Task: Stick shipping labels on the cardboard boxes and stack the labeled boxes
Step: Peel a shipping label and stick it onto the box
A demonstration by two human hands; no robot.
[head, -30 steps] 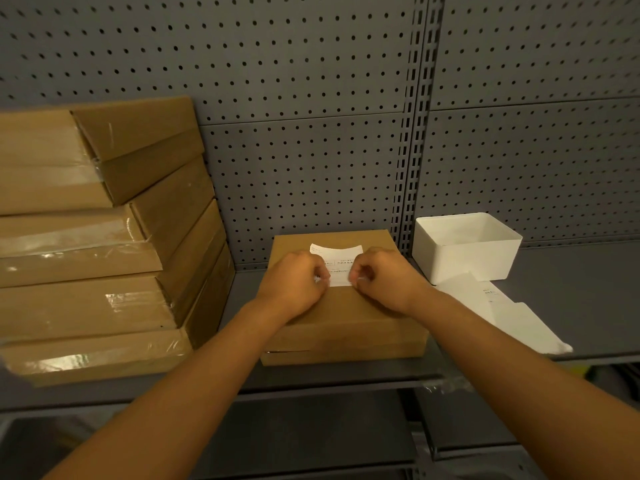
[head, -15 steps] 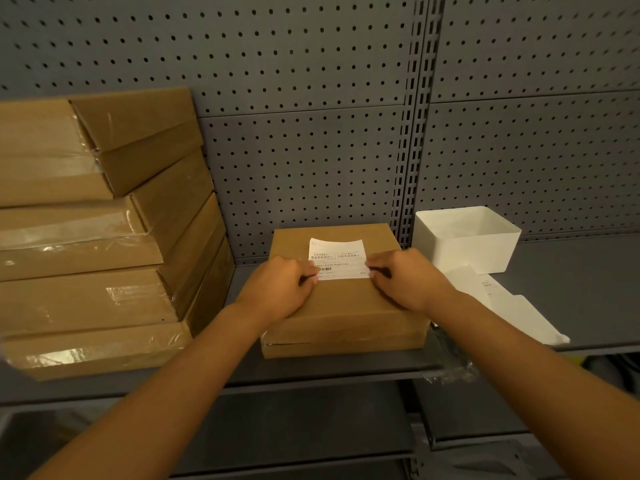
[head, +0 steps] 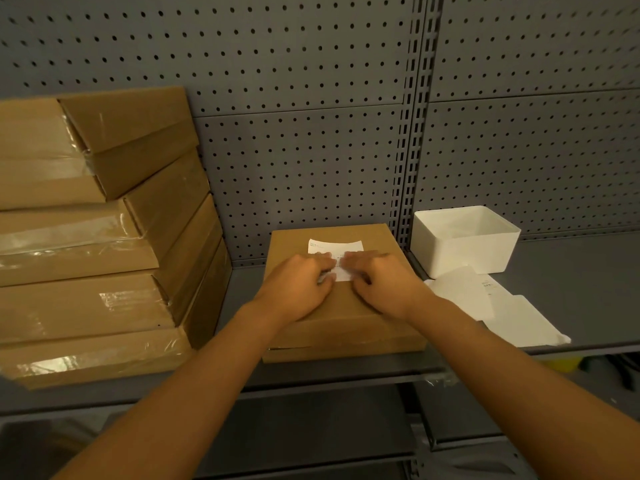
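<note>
A flat cardboard box (head: 343, 327) lies on the grey shelf in the middle, on top of another box whose edge shows below it. A white shipping label (head: 335, 246) lies on its lid. My left hand (head: 298, 289) and my right hand (head: 384, 285) both rest on the label's near half with fingers laid flat, fingertips almost meeting at its middle. The near part of the label is hidden under the fingers.
A leaning stack of several taped cardboard boxes (head: 90, 237) fills the left of the shelf (head: 571, 282). A white plastic bin (head: 464, 240) stands at the right, with white sheets of paper (head: 498, 310) in front of it. A pegboard wall closes the back.
The label was held by its sides at the box's middle; now it lies flat on the lid and both hands have moved inward onto it, fingers pressing down.
</note>
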